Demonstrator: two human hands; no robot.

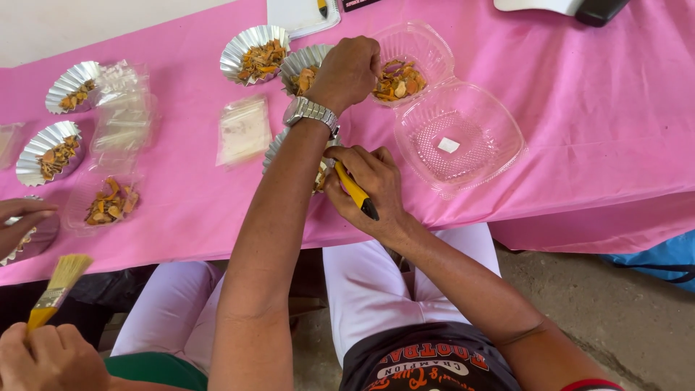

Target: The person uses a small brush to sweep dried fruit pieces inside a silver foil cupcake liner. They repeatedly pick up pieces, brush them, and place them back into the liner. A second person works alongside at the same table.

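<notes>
My left hand [349,72], with a metal watch [311,112] on its wrist, reaches across the pink tablecloth [579,108]. Its fingers are bunched downward between a foil cup [298,66] and the filled half of a clear clamshell box [405,72] of orange dried pieces. Whatever lies under the fingers is hidden. My right hand [369,190] is near the table's front edge, gripping a yellow marker with a black tip [355,192]. It rests against another foil cup [318,176], mostly covered by my left forearm.
More foil cups of dried pieces [255,54] [72,87] [51,152], small clear bags [243,130] and a clear tub [108,203] lie to the left. The clamshell's empty half [463,137] holds a white sachet. A co-worker's hand [51,355] holds a brush [58,286]; their other hand [22,221] rests on a cup.
</notes>
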